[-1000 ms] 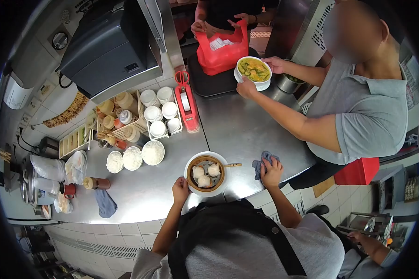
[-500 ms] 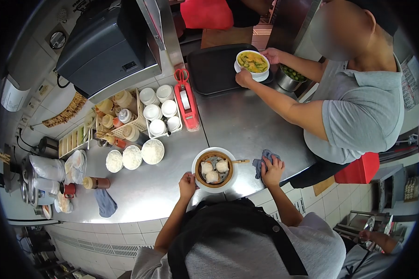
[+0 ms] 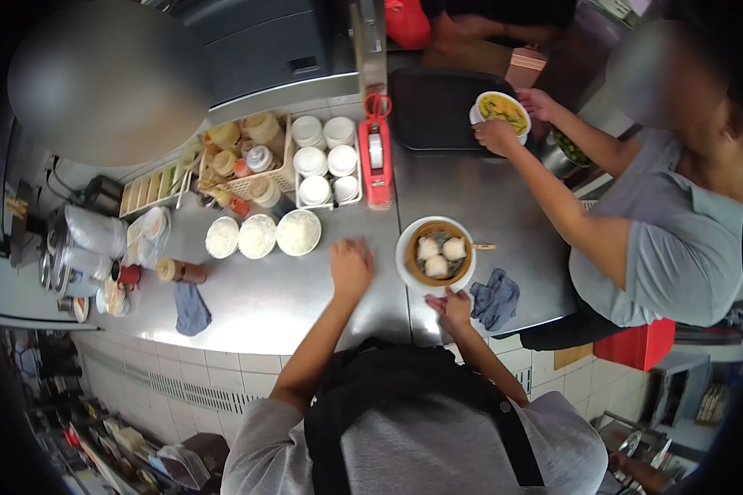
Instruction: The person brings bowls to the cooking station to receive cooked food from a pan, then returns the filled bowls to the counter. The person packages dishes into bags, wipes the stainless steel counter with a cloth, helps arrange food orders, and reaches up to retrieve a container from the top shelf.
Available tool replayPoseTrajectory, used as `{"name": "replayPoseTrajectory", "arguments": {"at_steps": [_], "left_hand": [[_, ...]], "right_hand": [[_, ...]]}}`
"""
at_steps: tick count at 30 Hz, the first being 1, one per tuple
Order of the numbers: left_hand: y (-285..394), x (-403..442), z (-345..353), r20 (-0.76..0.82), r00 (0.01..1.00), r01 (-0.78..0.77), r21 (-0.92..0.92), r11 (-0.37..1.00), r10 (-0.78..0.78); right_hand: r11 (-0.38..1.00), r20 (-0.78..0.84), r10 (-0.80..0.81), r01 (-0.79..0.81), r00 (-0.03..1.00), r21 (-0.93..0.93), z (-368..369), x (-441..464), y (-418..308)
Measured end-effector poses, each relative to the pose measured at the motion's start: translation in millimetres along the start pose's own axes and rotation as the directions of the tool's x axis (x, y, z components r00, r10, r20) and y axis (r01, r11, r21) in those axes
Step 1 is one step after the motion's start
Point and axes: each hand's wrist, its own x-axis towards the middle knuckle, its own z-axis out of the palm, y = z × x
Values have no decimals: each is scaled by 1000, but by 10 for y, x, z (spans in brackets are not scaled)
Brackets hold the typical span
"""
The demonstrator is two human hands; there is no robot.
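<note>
A bamboo steamer point(image 3: 417, 271) with three dumplings point(image 3: 436, 265) sits on a white plate point(image 3: 403, 254) on the steel counter. My right hand point(image 3: 451, 307) is at the plate's near edge, its fingers apart. To the left of the plate, my left hand point(image 3: 352, 266) is over the bare counter, apart from the plate; its fingers are curled and blurred, so their hold is unclear. A crumpled blue cloth point(image 3: 494, 299) lies right of my right hand. Three bowls of rice point(image 3: 258, 236) stand left of my left hand.
At the right, a co-worker's hands point(image 3: 497, 137) hold a bowl of yellow food point(image 3: 502, 110) by a black tray point(image 3: 437, 111). A red tape dispenser point(image 3: 376, 165), lidded cups point(image 3: 311, 161) and a basket of bottles point(image 3: 282, 177) line the back. Another blue cloth point(image 3: 191, 308) lies left.
My left hand has left the plate and moved over the counter. My right hand has let go of the cloth and come to the plate. The camera view has shifted.
</note>
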Motion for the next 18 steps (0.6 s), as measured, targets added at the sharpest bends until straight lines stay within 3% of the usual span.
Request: {"name": "replayPoseTrajectory", "arguments": {"at_steps": [1, 3, 6, 8, 11, 12, 16, 17, 18], "left_hand": [[-47, 146, -159, -84, 996, 32, 117, 993, -22], [-207, 408, -395, -154, 963, 263, 368, 892, -220], [-541, 673, -658, -82, 936, 337, 501, 798, -343], [-628, 761, -772, 156, 898, 287, 498, 818, -410], [-680, 815, -807, 227, 896, 239, 478, 845, -382], [-719, 789, -758, 167, 926, 231, 460, 857, -340], [-588, 685, -805, 200, 939, 183, 401, 898, -281], [-540, 616, -751, 204, 938, 181, 398, 899, -279], [-503, 519, -695, 213, 963, 76, 376, 924, -166]], "right_hand": [[999, -17, -49, 49, 999, -23, 14, 66, -25], [994, -99, -104, 100, 990, -40, 65, 167, -145], [989, -88, -127, 118, 988, -93, 83, 254, -438], [985, -115, -146, 134, 983, -106, 84, 362, -635], [974, -183, -219, 202, 959, -106, -6, 689, -1056], [971, -213, -226, 203, 951, -126, -51, 810, -1152], [968, -147, -235, 217, 961, -126, -175, 986, -1504], [975, -170, -191, 166, 967, -150, -196, 988, -1580], [978, -191, -144, 111, 971, -174, -201, 964, -1640]]}}
